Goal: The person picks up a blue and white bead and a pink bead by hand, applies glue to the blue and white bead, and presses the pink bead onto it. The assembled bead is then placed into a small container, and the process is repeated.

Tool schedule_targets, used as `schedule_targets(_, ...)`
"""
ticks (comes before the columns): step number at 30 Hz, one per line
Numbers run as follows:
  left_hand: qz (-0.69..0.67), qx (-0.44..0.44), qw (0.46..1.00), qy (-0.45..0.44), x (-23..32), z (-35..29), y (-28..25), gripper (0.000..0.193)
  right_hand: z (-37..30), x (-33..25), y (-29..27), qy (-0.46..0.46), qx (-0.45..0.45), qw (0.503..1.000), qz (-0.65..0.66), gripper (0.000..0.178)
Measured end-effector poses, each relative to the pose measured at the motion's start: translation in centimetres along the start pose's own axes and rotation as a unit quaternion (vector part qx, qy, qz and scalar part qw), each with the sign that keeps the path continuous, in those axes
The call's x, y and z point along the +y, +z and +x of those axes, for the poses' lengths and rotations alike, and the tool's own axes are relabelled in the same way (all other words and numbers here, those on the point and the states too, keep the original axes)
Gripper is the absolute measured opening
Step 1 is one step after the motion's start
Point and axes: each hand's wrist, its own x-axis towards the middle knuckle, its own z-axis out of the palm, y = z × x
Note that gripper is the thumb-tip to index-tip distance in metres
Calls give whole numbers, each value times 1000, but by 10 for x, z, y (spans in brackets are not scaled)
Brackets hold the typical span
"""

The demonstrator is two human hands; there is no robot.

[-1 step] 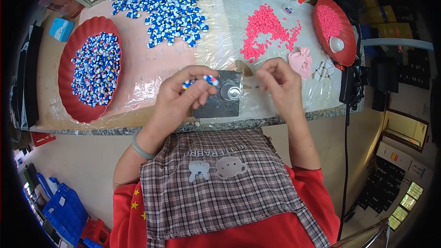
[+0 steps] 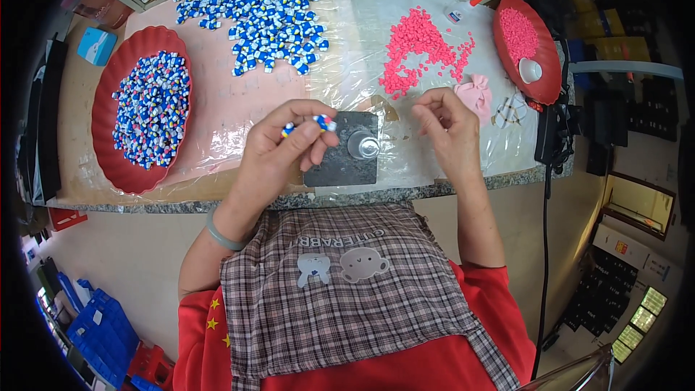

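Between the thumb and forefinger of my left hand [image 2: 279, 143] is a small blue-and-white figurine [image 2: 323, 124] with a touch of pink. A second small blue, white and yellow figurine [image 2: 287, 129] shows inside the same hand. My right hand [image 2: 452, 130] is closed, thumb and fingertips near each other; whatever they hold, if anything, is too small to make out. Between the hands lies a dark square slab [image 2: 329, 170], and a small clear cup [image 2: 363, 145] stands on it. Beyond my right hand spreads a pile of small pink pieces [image 2: 405, 47].
A heap of blue-and-white figurines [image 2: 271, 18] covers the far middle of the table. On the left stands a red scalloped tray [image 2: 103, 119] of figurines. Another red tray [image 2: 546, 85], at far right, holds pink pieces and a white cup [image 2: 530, 69]. A pink cloth bow [image 2: 474, 98] lies nearby.
The figurine in my left fingers has turned and shifted slightly left. My right hand has moved a little to the right, away from the slab.
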Motion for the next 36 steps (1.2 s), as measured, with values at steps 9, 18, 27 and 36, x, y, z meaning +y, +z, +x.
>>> schedule_targets(9,-383,-33,923,-13,-5,11,-14,17,15,13,9,-116,33,982,-145,11)
schedule_targets(18,-331,-14,943,-19,-11,15,-29,20,22,18,9,-187,11,959,-213,11)
schedule_targets(27,-309,5,951,-28,-7,17,-28,18,24,14,15,-215,-14,952,-216,10)
schedule_targets(36,-263,48,963,-21,-7,17,-29,20,29,13,9,-212,-33,953,-215,6)
